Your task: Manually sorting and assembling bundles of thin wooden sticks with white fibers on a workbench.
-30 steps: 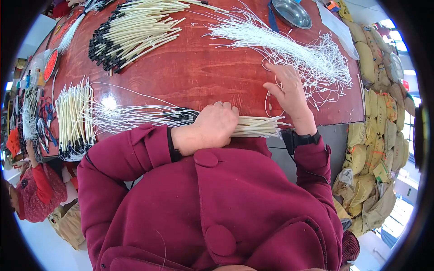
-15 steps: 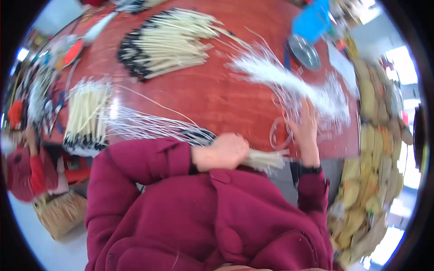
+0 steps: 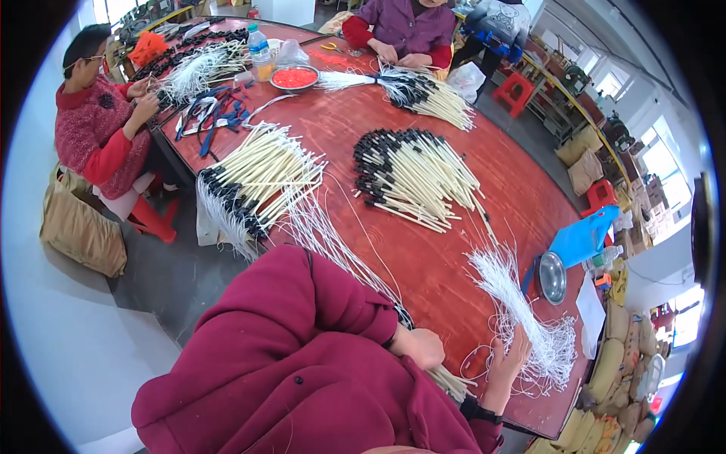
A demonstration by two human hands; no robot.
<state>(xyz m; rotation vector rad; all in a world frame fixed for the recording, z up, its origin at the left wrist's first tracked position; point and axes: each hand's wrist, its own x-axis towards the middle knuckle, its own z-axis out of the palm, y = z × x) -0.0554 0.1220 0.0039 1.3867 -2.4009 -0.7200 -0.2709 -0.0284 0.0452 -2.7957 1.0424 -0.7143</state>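
Observation:
My left hand [image 3: 422, 348] is closed around a bundle of thin cream sticks [image 3: 454, 384] at the near table edge. White cords [image 3: 333, 240] trail from near that hand toward a stick pile at the left. My right hand [image 3: 508, 363] has its fingers stretched out, against the near side of a loose heap of thin white cords [image 3: 522, 310]. A pile of cream sticks with black ends [image 3: 423, 178] lies farther up the table. Another stick pile with black ends and white cords [image 3: 261, 178] rests at the left edge.
Around the red table [image 3: 363, 284] sit a person at left [image 3: 102, 151] and one at the far side [image 3: 408, 34], both handling stick bundles. A metal bowl [image 3: 553, 278] and a blue jug [image 3: 582, 238] stand at right. Stuffed sacks [image 3: 616, 363] are stacked beyond. A red dish [image 3: 295, 78] sits far left.
My view has lifted and tilted, showing more of the room. My left hand keeps hold of the stick bundle. My right hand stays stretched out by the white cords.

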